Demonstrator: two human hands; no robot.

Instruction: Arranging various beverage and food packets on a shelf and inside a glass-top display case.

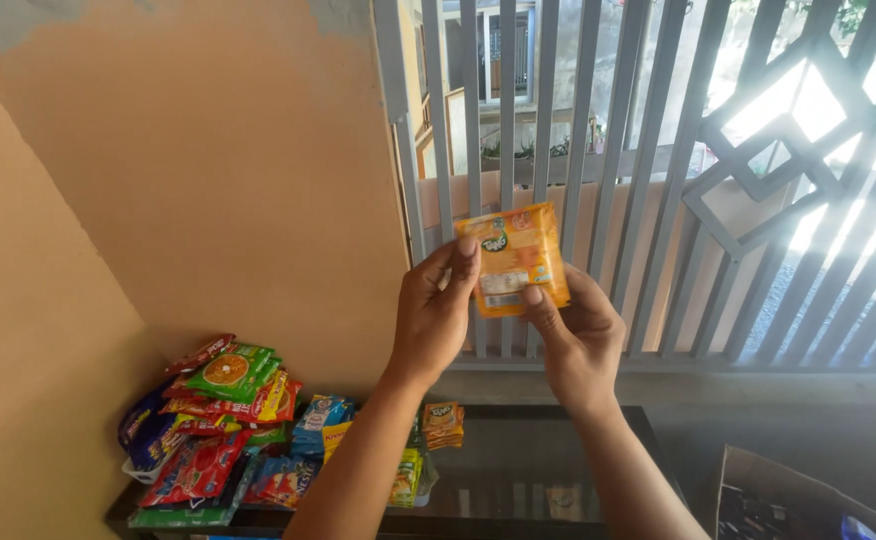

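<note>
I hold a small orange sachet point(511, 258) up in front of me with both hands, its printed back toward the camera. My left hand point(435, 310) pinches its left edge with thumb and forefinger. My right hand point(576, 335) grips its lower right corner, thumb on the face. The sachet hangs in the air before a grey barred window grille point(648, 180).
Below stands a dark glass-topped table point(518, 470). A heap of colourful snack and drink sachets point(223, 420) lies on its left part, and a small stack of orange sachets point(443, 423) near the middle. An open cardboard box point(788, 500) sits at lower right. Peach walls close the left side.
</note>
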